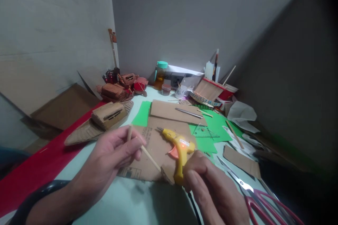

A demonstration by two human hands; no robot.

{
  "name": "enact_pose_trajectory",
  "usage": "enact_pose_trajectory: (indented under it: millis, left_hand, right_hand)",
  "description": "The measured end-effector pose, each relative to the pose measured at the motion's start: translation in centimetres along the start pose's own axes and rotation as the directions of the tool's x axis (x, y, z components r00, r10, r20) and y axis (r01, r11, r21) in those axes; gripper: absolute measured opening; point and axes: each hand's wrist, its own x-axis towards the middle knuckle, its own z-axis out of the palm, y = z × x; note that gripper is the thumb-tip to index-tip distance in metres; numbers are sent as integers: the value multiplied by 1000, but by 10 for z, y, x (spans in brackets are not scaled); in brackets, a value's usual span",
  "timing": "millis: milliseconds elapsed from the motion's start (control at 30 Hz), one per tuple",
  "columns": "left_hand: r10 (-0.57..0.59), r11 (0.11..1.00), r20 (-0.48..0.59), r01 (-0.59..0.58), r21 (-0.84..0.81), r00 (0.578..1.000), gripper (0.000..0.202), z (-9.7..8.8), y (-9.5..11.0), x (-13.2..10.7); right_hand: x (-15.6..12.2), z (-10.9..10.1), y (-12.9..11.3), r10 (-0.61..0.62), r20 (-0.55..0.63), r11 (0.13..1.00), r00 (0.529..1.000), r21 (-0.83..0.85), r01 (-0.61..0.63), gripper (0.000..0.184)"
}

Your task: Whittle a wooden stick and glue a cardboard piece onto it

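Observation:
Between the thumb and fingers of my left hand (116, 154) is a thin wooden stick (151, 157). A small cardboard piece (167, 175) sits at its lower right end, like the blade of a paddle. A second short stick end shows by the index finger; whether it is the same stick I cannot tell. My right hand (211, 186) is closed, thumb against curled fingers, overlapping the handle side of a yellow glue gun (181, 144). What it pinches, if anything, is hidden. The gun lies on a cardboard sheet (155, 140), nozzle to the upper left.
Red-handled scissors (245, 184) lie at right by a cardboard strip (241, 161). A cardboard boat (109, 116) stands at left. Behind are a metal pen (188, 113), green paper (221, 126), a set square (204, 132), a bottle (160, 75) and more boat models (113, 91).

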Motion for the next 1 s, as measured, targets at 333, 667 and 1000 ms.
enact_pose_trajectory:
  millis: [333,667,1000]
  left_hand:
    - [16,1000,-13,-17,-7,1000,24,1,-1,3]
    - [-3,999,-16,4,54,1000,30,-2,-3,3]
    - [39,983,-65,-26,182,997,35,3,-3,0]
  right_hand:
    - [-3,2,5,23,76,998,997,60,-27,17]
    - [4,-2,1,-45,107,990,993,-132,59,24]
    - [-3,7,12,-61,-9,998,998,-1,61,6]
